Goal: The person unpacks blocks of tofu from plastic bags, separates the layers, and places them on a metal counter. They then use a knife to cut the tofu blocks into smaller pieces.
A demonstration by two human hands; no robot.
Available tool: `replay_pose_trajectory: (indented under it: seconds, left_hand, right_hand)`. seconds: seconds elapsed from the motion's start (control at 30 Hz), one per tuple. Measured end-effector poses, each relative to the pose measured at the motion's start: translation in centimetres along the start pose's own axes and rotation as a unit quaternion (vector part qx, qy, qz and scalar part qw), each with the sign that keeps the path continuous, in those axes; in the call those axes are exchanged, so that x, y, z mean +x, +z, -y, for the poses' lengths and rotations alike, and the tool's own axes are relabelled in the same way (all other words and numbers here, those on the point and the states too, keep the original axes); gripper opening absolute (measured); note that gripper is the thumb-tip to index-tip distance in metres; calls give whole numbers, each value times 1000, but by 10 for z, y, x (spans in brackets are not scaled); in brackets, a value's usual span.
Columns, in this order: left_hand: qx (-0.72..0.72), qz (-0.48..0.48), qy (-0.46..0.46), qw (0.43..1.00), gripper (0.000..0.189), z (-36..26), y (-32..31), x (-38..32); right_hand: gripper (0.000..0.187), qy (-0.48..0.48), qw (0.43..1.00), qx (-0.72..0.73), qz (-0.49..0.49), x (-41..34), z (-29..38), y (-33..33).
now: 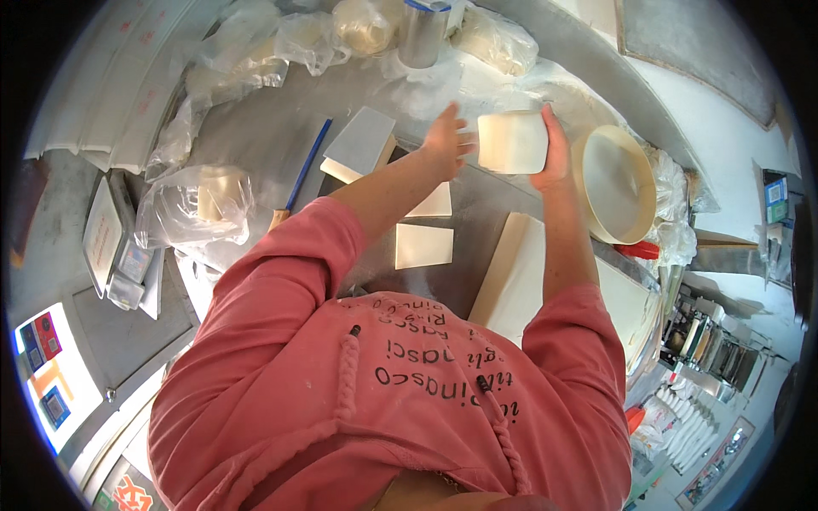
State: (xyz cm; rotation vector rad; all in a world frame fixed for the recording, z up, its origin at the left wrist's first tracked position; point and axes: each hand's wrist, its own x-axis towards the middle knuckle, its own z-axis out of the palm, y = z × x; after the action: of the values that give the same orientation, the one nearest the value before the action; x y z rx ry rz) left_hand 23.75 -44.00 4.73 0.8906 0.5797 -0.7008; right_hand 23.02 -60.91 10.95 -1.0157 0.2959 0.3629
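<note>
My right hand (pixel 555 153) holds a thick stack of pale square sheets, apparently dough wrappers (pixel 513 142), by its right side. Just left of the stack is my left hand (pixel 449 144), blurred, fingers apart, holding nothing. Beneath and beyond my left forearm lie a pale stack with a grey top (pixel 361 137) and a partly hidden pale piece (pixel 434 202). A smaller four-sided pale piece (pixel 424 246) rests on the grey worktop nearer my body. Long thick pale slabs or sheets (pixel 517 274) lie partly under my right forearm.
A round sieve (pixel 647 191) stands right of my right hand, above a red object (pixel 639 250). A blue rod with a wooden handle (pixel 309 165) lies left. Plastic bags (pixel 195 207) and a metal canister (pixel 422 38) line the floury worktop's left and far sides.
</note>
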Motion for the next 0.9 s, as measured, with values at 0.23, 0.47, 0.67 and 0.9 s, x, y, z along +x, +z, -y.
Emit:
replay_pose_trajectory:
  seconds: [0.23,0.47,0.67,0.9]
  left_hand:
    - [-254,240,-84,933,75,7,18,4]
    - [-274,94,-42,956,69,17,35,0]
    - [-206,114,-22,972,66,21,43,8]
    - [-163,84,-2,983,56,23,42,20]
  right_hand:
    - [49,-20,981,-189,-37,26,-27,-15]
    - [47,2,942,-319,-102,22,-25,-11]
    - [50,-20,887,-446,-115,19,-17,-12]
    - [53,-52,835,-525,-156,14,-15,-4]
